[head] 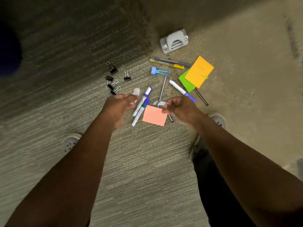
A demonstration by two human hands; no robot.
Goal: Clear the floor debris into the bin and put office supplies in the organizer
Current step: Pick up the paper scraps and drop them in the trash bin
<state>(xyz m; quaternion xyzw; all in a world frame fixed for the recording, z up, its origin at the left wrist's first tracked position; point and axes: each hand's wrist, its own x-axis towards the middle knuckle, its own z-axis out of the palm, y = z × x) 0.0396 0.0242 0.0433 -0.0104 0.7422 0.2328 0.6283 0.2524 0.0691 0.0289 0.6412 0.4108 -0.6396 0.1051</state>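
Note:
Office supplies lie scattered on the carpet. My left hand hovers over them with curled fingers that pinch a small white paper scrap. My right hand pinches another white scrap just above a pink sticky pad. Two white markers with blue caps lie between my hands. A third marker lies to the right. Several black binder clips sit at the left. Orange and green sticky pads lie at the right.
A grey hole punch stands at the back, with a grey pen and a yellow cutter in front of it. A blue clip and thin rods lie in the middle. My shoes flank the pile. No bin or organizer shows.

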